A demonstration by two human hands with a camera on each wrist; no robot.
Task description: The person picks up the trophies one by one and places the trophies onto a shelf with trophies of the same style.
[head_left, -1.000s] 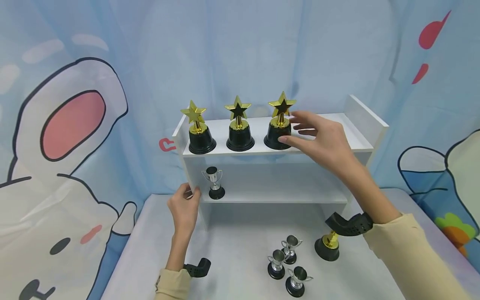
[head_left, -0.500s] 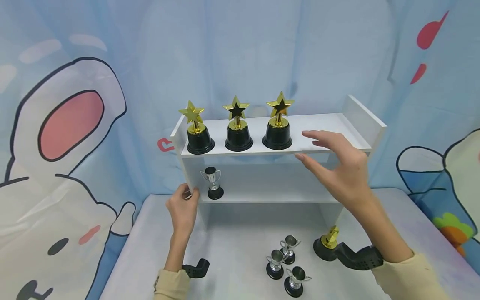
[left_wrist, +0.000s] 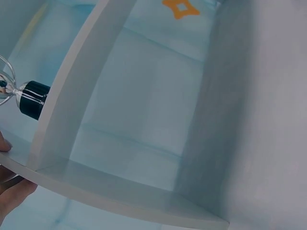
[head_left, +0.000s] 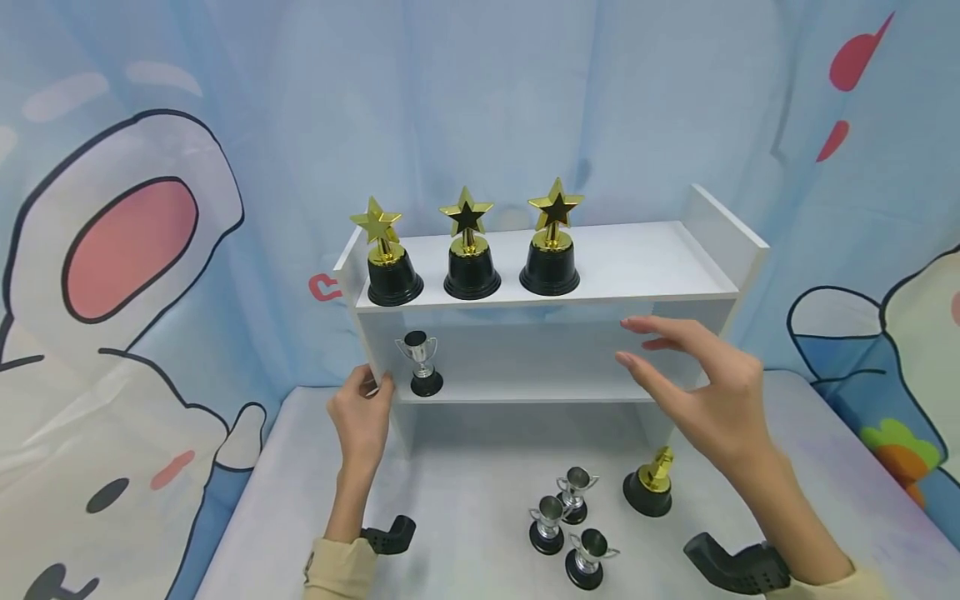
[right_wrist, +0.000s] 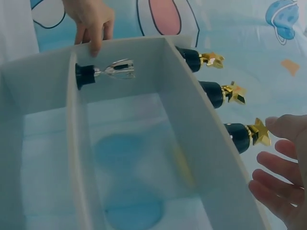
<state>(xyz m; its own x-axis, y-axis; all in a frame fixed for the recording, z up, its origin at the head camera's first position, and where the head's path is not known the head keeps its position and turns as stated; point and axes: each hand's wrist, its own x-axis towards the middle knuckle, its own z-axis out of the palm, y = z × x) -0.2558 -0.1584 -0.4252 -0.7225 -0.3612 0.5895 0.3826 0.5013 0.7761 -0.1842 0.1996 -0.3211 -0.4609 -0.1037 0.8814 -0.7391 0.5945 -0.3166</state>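
My left hand (head_left: 362, 417) grips the left side panel of the white shelf unit (head_left: 525, 398), thumb on the inner face and fingers outside. Beside it on the middle shelf stands a small silver trophy cup (head_left: 420, 360) with a black base. My right hand (head_left: 705, 387) hangs in front of the shelf's right part, fingers spread and apart from the thumb, holding nothing. Along the top shelf stand three gold star trophies on black bases: a left one (head_left: 387, 267), a middle one (head_left: 471, 260) and a right one (head_left: 551, 254).
On the white tabletop (head_left: 465, 500) below, three silver cups stand together: a rear one (head_left: 576, 492), a left one (head_left: 547, 525) and a front one (head_left: 588, 558). Right of them is another gold trophy (head_left: 649, 487) with a black base. A printed curtain (head_left: 285, 125) hangs behind.
My right hand has let go of the right star trophy and moved right and down, away from the top shelf. The left hand keeps its grip on the side panel.
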